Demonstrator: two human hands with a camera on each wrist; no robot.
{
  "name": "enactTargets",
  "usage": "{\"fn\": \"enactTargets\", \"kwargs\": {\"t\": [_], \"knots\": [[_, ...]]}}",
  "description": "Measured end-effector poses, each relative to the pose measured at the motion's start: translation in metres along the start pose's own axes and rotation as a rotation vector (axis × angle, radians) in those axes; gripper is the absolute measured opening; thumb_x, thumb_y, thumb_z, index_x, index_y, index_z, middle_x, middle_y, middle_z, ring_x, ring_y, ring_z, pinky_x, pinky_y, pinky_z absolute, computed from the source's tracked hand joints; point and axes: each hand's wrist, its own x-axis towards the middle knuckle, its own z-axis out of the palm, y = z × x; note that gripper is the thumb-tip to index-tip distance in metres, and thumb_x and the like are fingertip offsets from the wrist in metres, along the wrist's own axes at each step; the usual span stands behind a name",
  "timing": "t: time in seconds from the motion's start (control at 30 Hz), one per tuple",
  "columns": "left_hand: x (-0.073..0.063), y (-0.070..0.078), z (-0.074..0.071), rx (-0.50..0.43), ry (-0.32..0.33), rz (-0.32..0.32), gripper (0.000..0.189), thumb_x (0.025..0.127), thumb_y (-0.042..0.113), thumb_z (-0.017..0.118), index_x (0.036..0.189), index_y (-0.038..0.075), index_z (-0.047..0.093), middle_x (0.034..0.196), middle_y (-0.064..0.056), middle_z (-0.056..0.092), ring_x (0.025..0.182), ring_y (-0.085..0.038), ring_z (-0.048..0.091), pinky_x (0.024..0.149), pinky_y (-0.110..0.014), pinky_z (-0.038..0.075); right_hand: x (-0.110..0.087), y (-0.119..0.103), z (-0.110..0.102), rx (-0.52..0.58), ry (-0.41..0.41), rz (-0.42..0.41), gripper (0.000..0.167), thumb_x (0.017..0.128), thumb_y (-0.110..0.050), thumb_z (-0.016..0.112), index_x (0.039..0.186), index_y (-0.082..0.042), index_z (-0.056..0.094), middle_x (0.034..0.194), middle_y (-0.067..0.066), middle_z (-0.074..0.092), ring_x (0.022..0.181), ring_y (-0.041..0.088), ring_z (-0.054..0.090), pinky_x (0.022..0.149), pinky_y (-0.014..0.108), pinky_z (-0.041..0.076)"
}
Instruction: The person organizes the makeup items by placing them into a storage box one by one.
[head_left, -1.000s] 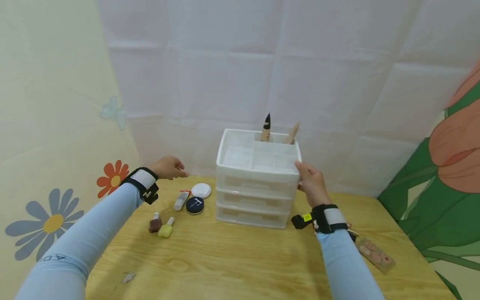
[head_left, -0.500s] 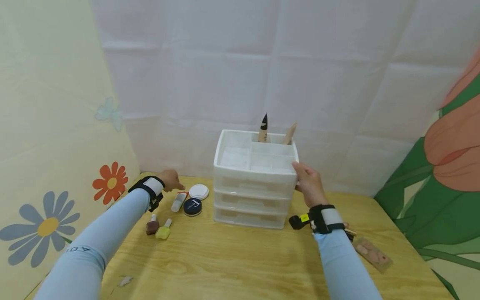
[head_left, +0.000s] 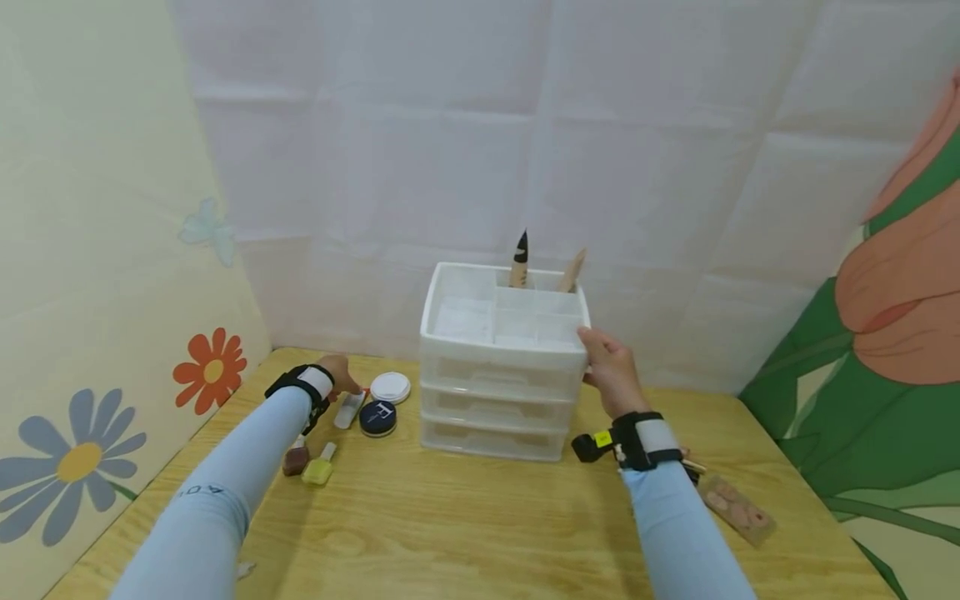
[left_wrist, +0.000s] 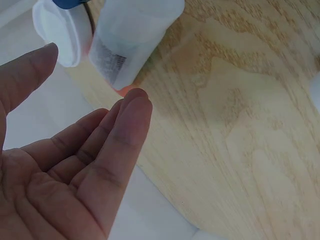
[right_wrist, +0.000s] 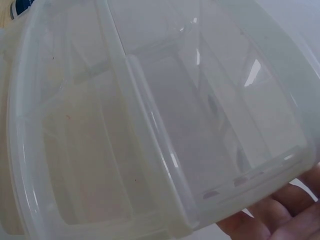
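My left hand (head_left: 341,373) reaches down at the far left of the table. In the left wrist view its thumb and fingers are spread apart with nothing between them, fingertips close to the orange end of a whitish squeeze tube (left_wrist: 132,37). Beside the tube lie a white round disc (head_left: 390,387) and a navy round compact (head_left: 377,418). My right hand (head_left: 613,371) holds the right upper edge of a white plastic drawer organizer (head_left: 502,358), thumb at the rim. Its curled fingers (right_wrist: 280,207) show at the organizer's side in the right wrist view.
A dark red nail polish bottle (head_left: 296,460) and a yellow one (head_left: 318,469) lie near my left forearm. Two pointed beige items, one black-tipped (head_left: 520,260), stand in the organizer's top. A pinkish flat case (head_left: 737,508) lies at right. White cloth hangs behind.
My left hand has come down and slightly forward to the tube's far end. The right hand keeps its hold on the organizer. The whole view has shifted slightly.
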Motion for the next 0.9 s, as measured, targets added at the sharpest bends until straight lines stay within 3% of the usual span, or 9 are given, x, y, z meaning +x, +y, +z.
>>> {"fn": "enactTargets", "kwargs": {"t": [0.27, 0.37, 0.57, 0.9], "knots": [[0.002, 0.004, 0.006, 0.075, 0.016, 0.020, 0.036, 0.084, 0.028, 0.075, 0.089, -0.004, 0.059, 0.077, -0.009, 0.055, 0.068, -0.021, 0.052, 0.060, -0.028, 0.043, -0.002, -0.002, -0.001, 0.000, 0.002, -0.004, 0.066, 0.096, -0.052, 0.050, 0.142, -0.005, 0.048, 0.132, 0.016, 0.051, 0.108, 0.021, 0.050, 0.093, 0.043, 0.048], [0.000, 0.005, 0.010, 0.049, 0.018, 0.023, 0.037, 0.084, 0.025, 0.074, 0.094, -0.007, 0.060, 0.082, -0.012, 0.057, 0.074, -0.023, 0.054, 0.064, -0.030, 0.046, -0.001, -0.001, -0.001, 0.006, -0.003, -0.009, 0.065, 0.096, -0.052, 0.051, 0.142, -0.005, 0.049, 0.131, 0.016, 0.052, 0.107, 0.021, 0.050, 0.094, 0.044, 0.047], [-0.005, 0.006, 0.017, -0.023, 0.024, -0.033, 0.042, 0.085, 0.019, 0.071, 0.111, -0.012, 0.059, 0.095, -0.017, 0.060, 0.085, -0.028, 0.056, 0.072, -0.038, 0.051, -0.003, 0.000, 0.001, 0.007, -0.008, -0.010, 0.066, 0.095, -0.053, 0.052, 0.141, -0.006, 0.050, 0.131, 0.015, 0.052, 0.110, 0.023, 0.050, 0.095, 0.047, 0.046], [-0.004, 0.010, 0.021, 0.008, 0.061, -0.019, 0.028, 0.081, 0.018, 0.074, 0.091, -0.006, 0.065, 0.083, -0.011, 0.060, 0.078, -0.025, 0.057, 0.067, -0.033, 0.050, -0.002, 0.000, 0.001, -0.008, 0.006, -0.022, 0.066, 0.095, -0.054, 0.051, 0.141, -0.006, 0.050, 0.130, 0.016, 0.053, 0.110, 0.024, 0.050, 0.096, 0.049, 0.046]]}}
